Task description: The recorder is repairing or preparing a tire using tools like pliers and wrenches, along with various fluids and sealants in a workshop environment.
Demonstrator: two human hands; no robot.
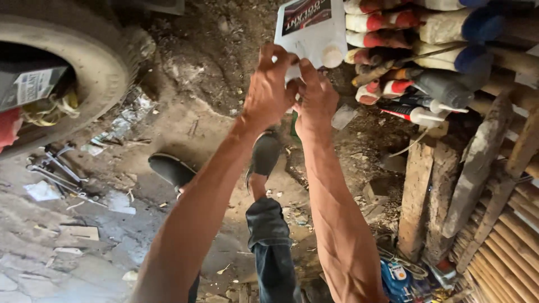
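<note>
Both your arms reach forward, and your left hand [268, 92] and right hand [315, 101] meet on the lower edge of a white plastic jug [312, 31] with a dark label. The left grip is curled, fingertips pressed on the jug's bottom corner; the right grip is pinched closed against the same edge, just beside the left, the thumbs nearly touching. The jug sits at the top of the view, tilted, its pale cap [332, 56] close to your right fingers. Just right of it, a wooden rack [449, 185] holds stacked sealant tubes [404, 33] with red and blue ends. Below your arms, your feet in dark sandals [172, 168] rest on the dirt floor [185, 123]. A worn tyre [84, 62] lies at far left, with wrenches [56, 168] scattered beneath it.
</note>
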